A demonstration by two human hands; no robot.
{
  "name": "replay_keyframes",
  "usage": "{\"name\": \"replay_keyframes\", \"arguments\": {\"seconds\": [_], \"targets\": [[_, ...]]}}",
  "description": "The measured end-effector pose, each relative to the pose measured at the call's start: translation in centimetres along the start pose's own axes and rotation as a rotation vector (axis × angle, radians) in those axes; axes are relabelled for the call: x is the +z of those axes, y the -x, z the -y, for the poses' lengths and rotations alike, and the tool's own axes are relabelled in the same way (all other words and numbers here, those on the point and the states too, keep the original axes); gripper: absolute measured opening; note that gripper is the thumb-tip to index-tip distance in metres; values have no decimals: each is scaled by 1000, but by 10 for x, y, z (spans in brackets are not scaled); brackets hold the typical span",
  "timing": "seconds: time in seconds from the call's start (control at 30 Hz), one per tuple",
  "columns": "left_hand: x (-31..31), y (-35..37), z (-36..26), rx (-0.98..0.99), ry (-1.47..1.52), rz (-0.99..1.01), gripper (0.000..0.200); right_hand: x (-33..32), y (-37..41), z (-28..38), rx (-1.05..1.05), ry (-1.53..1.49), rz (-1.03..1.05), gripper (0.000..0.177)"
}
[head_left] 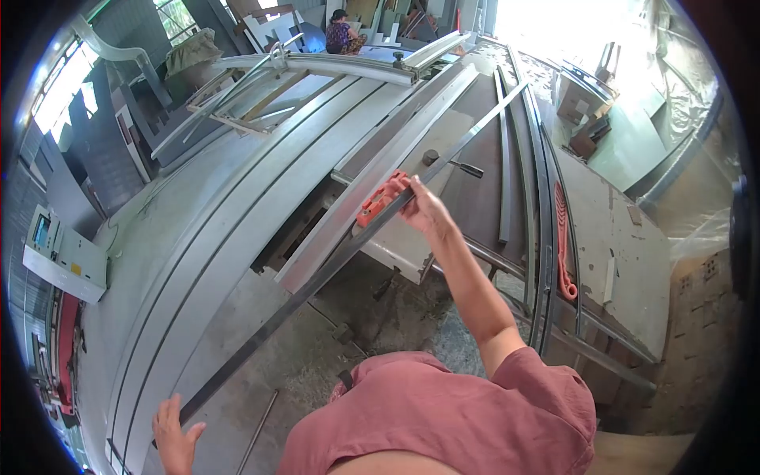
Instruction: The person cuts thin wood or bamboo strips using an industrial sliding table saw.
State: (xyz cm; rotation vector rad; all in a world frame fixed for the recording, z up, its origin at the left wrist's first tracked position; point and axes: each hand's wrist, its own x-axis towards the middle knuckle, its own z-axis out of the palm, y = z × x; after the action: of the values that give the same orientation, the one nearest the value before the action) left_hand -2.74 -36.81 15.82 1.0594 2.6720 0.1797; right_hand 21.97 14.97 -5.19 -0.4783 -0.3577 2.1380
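Note:
A long, narrow dark strip [301, 294] runs slantwise from the lower left up to the far right, over the saw table. My right hand [425, 210] is closed around it near the middle, thumb and fingers pinching its edge. Right behind the strip, close to those fingertips, sits a red-orange plastic piece [372, 210] with holes in it. At the strip's near end, my left hand [176, 437] is open, its fingers raised and the thumb apart, beside the strip's tip.
A metal fence rail [317, 252] lies along the pale machine table [229, 214]. To the right are loose long strips [504, 158] and a red push stick [564, 245]. A control panel [59, 253] stands at left. Far back, a person [340, 36] sits low among stacked boards.

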Motion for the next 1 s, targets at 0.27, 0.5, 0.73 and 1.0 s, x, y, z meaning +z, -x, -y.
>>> {"name": "replay_keyframes", "arguments": {"seconds": [0.27, 0.5, 0.73, 1.0], "targets": [[82, -26, -46, 763, 585, 69, 55, 65, 107, -132, 257, -38, 82, 20], [154, -23, -18, 149, 1781, -108, 56, 114, 203, -237, 461, 108, 178, 21], [154, -25, 88, 28, 1904, -627, 53, 79, 234, -223, 316, 1097, 614, 65], [150, 10, 178, -177, 1801, -875, 60, -33, 120, -25, -753, 2339, -178, 62]]}}
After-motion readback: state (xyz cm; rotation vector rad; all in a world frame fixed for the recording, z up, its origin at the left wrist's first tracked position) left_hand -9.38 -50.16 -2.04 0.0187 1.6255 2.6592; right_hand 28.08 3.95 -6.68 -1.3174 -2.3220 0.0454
